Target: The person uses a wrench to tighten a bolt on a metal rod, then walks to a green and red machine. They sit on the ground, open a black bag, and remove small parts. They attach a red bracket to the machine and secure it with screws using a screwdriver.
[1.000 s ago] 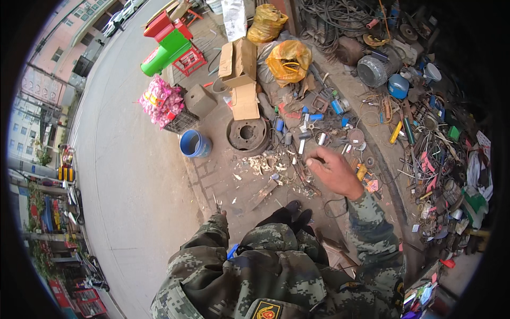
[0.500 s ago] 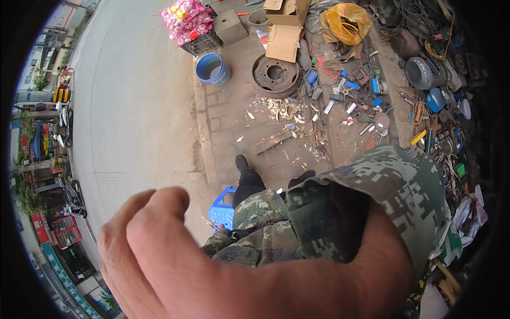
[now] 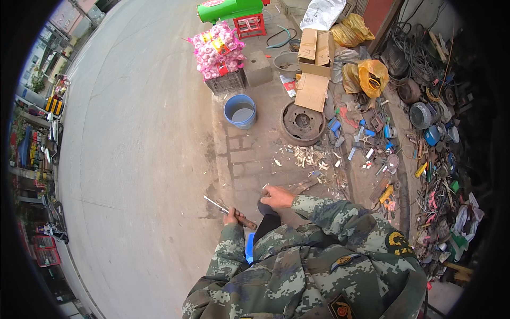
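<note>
My left hand point(image 3: 231, 217) is closed around a hand tool with a brown wooden handle point(image 3: 247, 222). A long, thin, bright metal shaft point(image 3: 213, 202) points from that hand toward the road; I cannot make out the tool's exact kind. Just above my dark shoe point(image 3: 264, 207), my right hand point(image 3: 277, 196) has its fingers drawn together. A tiny pale bit shows at its fingertips, too small to name. Part of a blue plastic stool point(image 3: 249, 248) shows beside my dark trouser leg.
Ahead lie a rusty wheel rim point(image 3: 303, 123), pale scraps point(image 3: 309, 156), a blue bucket point(image 3: 240, 111) and a black crate point(image 3: 227, 83) under pink net bags of garlic point(image 3: 217, 51). An opened cardboard box point(image 3: 317, 53) stands farther off. Piled scrap parts point(image 3: 435, 175) line the right side.
My right hand has dropped from close before the camera down to my shoe. The view has shifted, and my left hand with the tool now shows more fully.
</note>
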A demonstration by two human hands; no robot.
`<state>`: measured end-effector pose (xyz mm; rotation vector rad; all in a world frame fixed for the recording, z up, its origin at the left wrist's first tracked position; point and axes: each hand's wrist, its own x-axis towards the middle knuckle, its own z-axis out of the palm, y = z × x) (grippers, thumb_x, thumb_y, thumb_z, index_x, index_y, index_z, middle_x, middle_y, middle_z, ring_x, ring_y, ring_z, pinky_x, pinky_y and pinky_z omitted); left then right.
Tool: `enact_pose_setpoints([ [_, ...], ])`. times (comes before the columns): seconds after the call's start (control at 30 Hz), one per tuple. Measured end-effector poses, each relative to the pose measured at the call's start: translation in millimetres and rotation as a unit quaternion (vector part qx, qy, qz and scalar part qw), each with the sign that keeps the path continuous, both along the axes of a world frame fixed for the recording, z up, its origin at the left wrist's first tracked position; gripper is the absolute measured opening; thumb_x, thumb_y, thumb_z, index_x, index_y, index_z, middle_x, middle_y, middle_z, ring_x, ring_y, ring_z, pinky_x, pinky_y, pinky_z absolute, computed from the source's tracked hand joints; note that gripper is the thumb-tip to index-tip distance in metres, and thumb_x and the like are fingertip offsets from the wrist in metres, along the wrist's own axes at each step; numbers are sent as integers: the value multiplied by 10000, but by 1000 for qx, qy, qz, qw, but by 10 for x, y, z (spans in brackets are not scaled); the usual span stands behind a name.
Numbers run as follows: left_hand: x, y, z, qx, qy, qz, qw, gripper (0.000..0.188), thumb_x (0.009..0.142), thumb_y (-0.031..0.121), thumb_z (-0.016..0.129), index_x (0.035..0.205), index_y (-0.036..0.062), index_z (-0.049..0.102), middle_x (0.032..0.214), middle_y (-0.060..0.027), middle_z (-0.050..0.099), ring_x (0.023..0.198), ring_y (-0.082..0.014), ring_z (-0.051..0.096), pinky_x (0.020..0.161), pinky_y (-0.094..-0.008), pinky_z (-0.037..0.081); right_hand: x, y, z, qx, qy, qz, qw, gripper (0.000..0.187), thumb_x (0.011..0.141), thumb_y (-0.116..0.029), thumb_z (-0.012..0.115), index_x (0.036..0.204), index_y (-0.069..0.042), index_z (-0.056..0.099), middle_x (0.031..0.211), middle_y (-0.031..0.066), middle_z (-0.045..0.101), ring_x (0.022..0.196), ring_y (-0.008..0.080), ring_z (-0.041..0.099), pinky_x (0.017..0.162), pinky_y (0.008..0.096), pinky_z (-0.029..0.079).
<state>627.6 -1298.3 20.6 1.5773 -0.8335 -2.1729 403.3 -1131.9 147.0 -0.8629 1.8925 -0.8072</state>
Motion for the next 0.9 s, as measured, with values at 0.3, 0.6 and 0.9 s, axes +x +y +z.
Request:
enact_pose_setpoints([
  [0.3, -1073, -595, 1017, 152, 225, -73, 960, 262, 1084, 369, 472, 1039, 121, 542, 870, -72, 594, 803, -271, 619, 704, -449, 550, 302, -1113, -159, -54, -399, -129, 906, 499, 993, -518, 590, 1210, -69, 580, 896, 97, 648, 671, 171, 646, 537, 317, 520],
  [0.6, -1552, -1660, 950, -65, 44, -147, 986, 301, 1041, 326, 500, 966, 47, 586, 865, -129, 682, 690, -260, 641, 599, -411, 530, -162, -2188, 23, -12, -350, -111, 930, 508, 1011, -559, 517, 1135, -68, 566, 748, 58, 622, 554, 149, 614, 457, 299, 471],
  [0.9, -1974, -3043, 787, 36, 158, -82, 983, 260, 1062, 283, 470, 975, 61, 573, 1118, -253, 707, 1089, -393, 641, 1002, -529, 497, -779, -3572, 0, 8, -90, -18, 996, 488, 943, -474, 521, 1176, -70, 665, 1085, 256, 700, 1013, 416, 680, 889, 507, 519],
])
